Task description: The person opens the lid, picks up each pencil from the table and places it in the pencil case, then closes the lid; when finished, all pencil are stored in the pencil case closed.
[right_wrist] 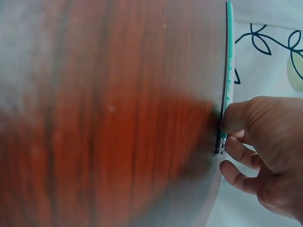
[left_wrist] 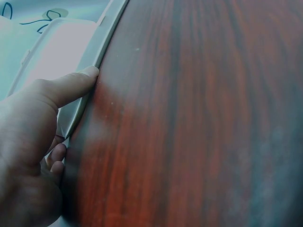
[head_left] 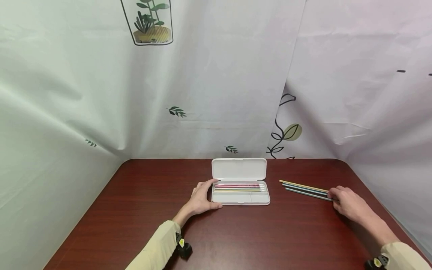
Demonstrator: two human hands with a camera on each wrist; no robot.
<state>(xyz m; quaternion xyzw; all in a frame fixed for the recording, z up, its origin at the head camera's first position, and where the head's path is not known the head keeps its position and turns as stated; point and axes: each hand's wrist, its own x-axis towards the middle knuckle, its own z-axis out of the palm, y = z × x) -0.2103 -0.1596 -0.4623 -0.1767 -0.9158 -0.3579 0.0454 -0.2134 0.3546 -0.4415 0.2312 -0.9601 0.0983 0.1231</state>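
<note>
My left hand (head_left: 201,197) holds the left end of a white pencil case (head_left: 241,203), its thumb at the front corner and fingers at the back corner. The case's lid (head_left: 239,169) stands raised at the back. Inside lie several pencils (head_left: 236,188), red, dark and yellow, in the rear compartment. Over at the right, my right hand (head_left: 349,204) pinches a green pencil (right_wrist: 230,61) near its metal-banded end. Beside it in the head view lie a yellow pencil (head_left: 297,185) and a blue-grey pencil (head_left: 300,188); the hand covers their right ends.
The dark red-brown table (head_left: 256,236) carries both the case and the loose pencils. A white printed cloth (head_left: 216,82) hangs behind the table and along its sides. Black devices (head_left: 183,247) sit on both wrists.
</note>
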